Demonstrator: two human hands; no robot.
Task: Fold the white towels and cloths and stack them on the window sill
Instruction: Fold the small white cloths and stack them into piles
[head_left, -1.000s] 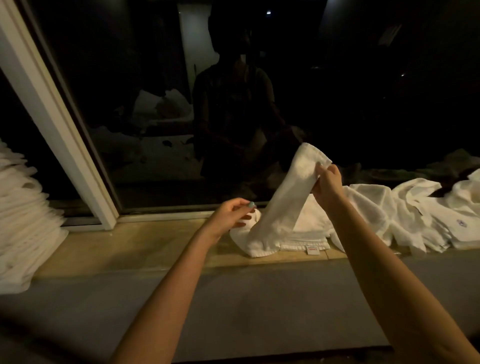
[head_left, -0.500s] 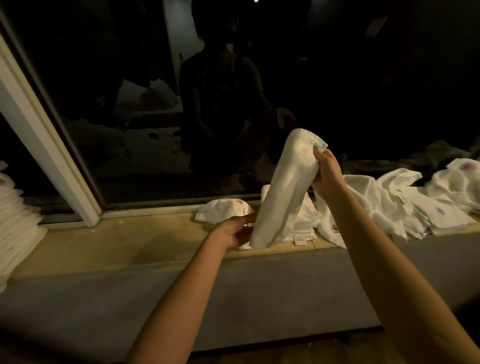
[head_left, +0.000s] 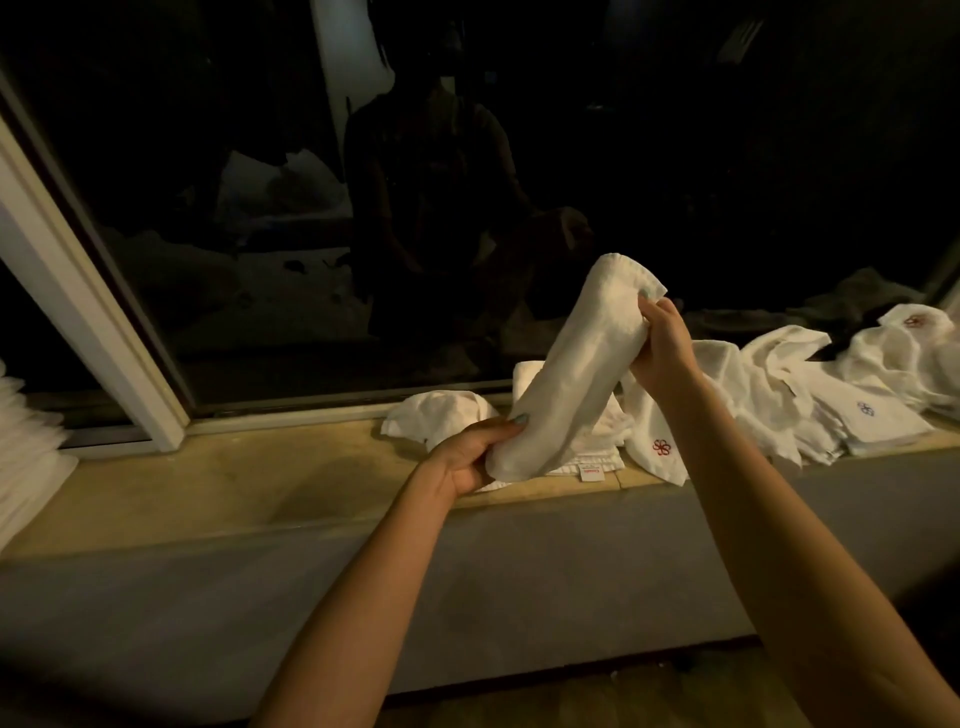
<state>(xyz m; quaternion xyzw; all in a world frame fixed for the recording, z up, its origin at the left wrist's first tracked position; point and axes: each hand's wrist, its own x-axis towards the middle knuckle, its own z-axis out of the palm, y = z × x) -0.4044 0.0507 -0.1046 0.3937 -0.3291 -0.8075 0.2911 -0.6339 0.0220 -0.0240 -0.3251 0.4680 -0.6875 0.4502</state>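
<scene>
gripping a white towel (head_left: 571, 374), left hand (head_left: 470, 457) low, right hand (head_left: 662, 343) high

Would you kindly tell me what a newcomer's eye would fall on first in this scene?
The eye goes first to the white towel, held slanting above the window sill in the middle, the left hand gripping its lower end and the right hand pinching its upper end. Next comes the loose heap of white cloths along the sill to the right, and the neat stack of folded towels at the far left edge.
</scene>
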